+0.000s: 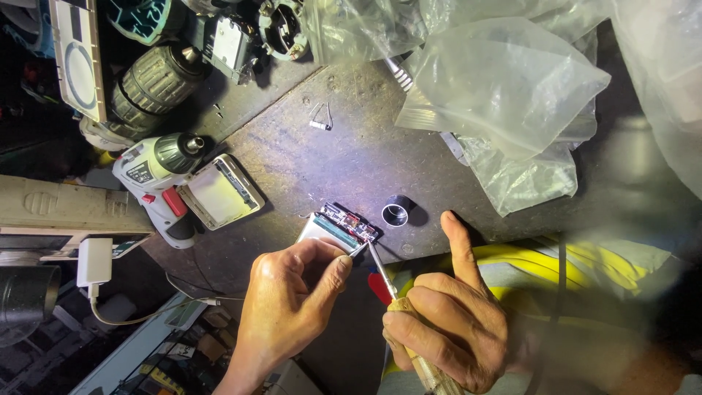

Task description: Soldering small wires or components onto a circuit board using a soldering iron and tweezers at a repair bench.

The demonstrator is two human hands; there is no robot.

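Observation:
My left hand [292, 300] pinches the near edge of a small silver battery pack [327, 229] that carries a narrow circuit board [349, 221] along its far edge, lying on a dark workbench [344, 146]. In my right hand [450, 322] is a soldering iron with a wooden handle [420, 358], thumb raised; its metal tip [374, 254] touches the right end of the board. A small black ring [395, 213] lies just right of the pack.
A grey cordless drill with a red trigger [162, 175] and a small white-faced module [221, 193] lie at the left. Clear plastic bags [504, 95] cover the upper right. Drill parts [157, 80] lie upper left; a white charger [94, 262] with cable lies at the left edge.

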